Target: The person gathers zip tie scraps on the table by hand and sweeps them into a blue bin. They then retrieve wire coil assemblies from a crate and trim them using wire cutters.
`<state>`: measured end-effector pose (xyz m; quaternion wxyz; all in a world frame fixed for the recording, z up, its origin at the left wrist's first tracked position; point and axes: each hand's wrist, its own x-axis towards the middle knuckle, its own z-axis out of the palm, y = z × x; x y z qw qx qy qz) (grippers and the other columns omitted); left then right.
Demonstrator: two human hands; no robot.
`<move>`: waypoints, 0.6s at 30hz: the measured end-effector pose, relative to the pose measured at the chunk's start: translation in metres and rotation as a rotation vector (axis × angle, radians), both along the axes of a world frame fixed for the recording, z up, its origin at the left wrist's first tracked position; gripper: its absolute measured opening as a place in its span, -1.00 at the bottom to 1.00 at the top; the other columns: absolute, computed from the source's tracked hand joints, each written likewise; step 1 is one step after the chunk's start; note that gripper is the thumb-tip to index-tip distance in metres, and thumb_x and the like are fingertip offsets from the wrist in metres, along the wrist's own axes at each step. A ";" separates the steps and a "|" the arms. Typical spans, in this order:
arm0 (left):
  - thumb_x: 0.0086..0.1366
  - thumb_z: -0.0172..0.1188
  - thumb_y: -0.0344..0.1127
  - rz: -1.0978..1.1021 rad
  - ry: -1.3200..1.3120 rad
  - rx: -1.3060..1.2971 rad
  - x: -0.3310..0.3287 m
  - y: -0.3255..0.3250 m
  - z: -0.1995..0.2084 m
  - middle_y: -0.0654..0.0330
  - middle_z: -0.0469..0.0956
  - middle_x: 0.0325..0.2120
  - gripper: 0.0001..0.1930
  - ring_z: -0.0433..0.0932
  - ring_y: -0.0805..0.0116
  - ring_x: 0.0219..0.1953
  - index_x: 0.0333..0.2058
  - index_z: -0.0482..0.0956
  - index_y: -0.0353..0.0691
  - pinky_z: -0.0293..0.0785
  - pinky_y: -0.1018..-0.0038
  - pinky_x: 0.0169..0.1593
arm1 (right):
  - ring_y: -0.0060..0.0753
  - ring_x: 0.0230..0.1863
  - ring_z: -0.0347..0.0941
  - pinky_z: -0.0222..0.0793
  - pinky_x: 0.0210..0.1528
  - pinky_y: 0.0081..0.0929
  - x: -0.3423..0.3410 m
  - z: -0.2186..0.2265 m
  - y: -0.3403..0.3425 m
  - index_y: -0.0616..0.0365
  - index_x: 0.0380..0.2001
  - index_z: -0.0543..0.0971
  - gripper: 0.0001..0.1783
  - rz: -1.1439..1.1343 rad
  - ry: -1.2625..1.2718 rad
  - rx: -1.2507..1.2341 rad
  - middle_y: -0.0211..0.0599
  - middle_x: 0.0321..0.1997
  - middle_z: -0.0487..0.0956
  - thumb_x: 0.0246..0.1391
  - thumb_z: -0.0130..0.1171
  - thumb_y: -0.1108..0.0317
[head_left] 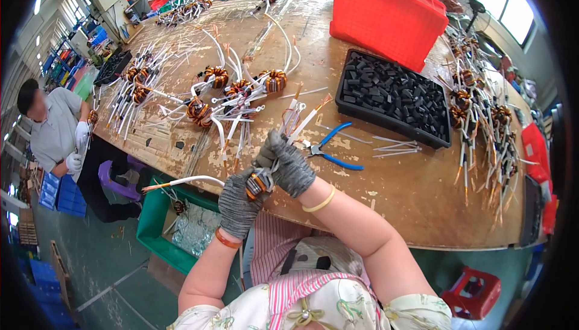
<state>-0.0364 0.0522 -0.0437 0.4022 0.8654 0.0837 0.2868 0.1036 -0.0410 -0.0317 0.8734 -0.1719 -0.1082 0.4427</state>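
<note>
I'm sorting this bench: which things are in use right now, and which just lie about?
In use:
left hand
right hand
wound coil
its white-sleeved leads

Lying about:
blue-handled pliers
black tray
red crate
loose coils
green bin

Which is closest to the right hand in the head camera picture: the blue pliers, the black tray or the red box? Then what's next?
From the right hand:
1. Blue pliers, just right of it on the table.
2. Black tray, farther up and right.
3. Red box, behind the tray at the far edge.
</note>
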 end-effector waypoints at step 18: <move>-0.07 0.32 -0.22 0.124 0.403 0.799 -0.012 0.016 0.033 -0.10 0.52 -0.20 -0.48 0.47 -0.09 -0.10 -0.10 0.49 -0.34 0.32 0.12 0.08 | -0.37 -0.64 0.36 0.36 -0.54 -0.31 0.020 0.006 0.008 0.00 -0.47 0.41 -0.65 -0.062 0.090 -0.372 -0.40 -0.64 0.42 0.13 0.21 -0.01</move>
